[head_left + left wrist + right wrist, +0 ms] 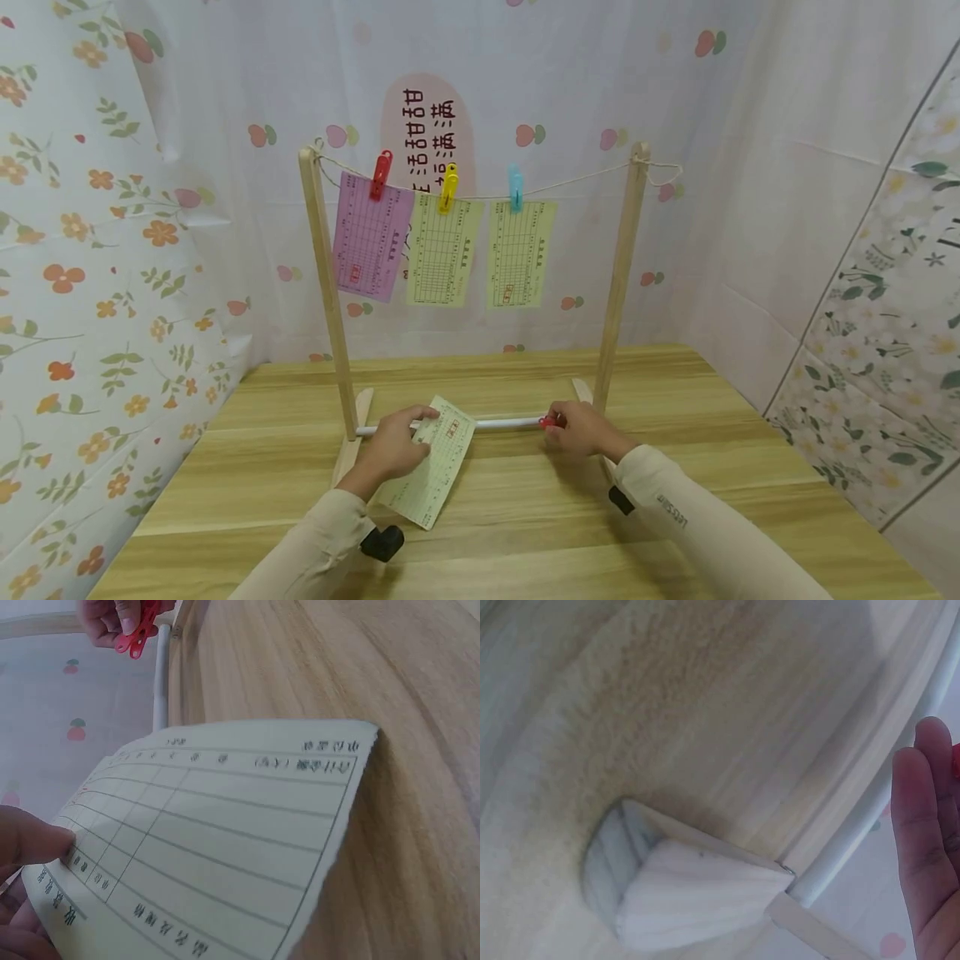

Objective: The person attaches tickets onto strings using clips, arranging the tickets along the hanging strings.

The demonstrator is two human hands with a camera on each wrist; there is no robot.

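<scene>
My left hand [397, 443] pinches a pale green printed receipt slip [442, 467] between thumb and fingers, above the table in front of the rack. In the left wrist view the slip [217, 832] bends and fills much of the frame, with the thumb [37, 840] on its face. A red clothespin [548, 422] is held by my right hand [581, 429], near the rack's right post; the left wrist view shows this red clothespin [139, 630] in the fingers. Only some right-hand fingers [915, 817] appear in the right wrist view, with a sliver of red at the edge.
A string [577, 179] runs between two wooden posts [622, 275]. From it hang a purple slip [367, 242] on a red clothespin, and two pale green slips [444, 258] on yellow and blue ones. A white crossbar [506, 424] joins the posts low above the wooden table [525, 533].
</scene>
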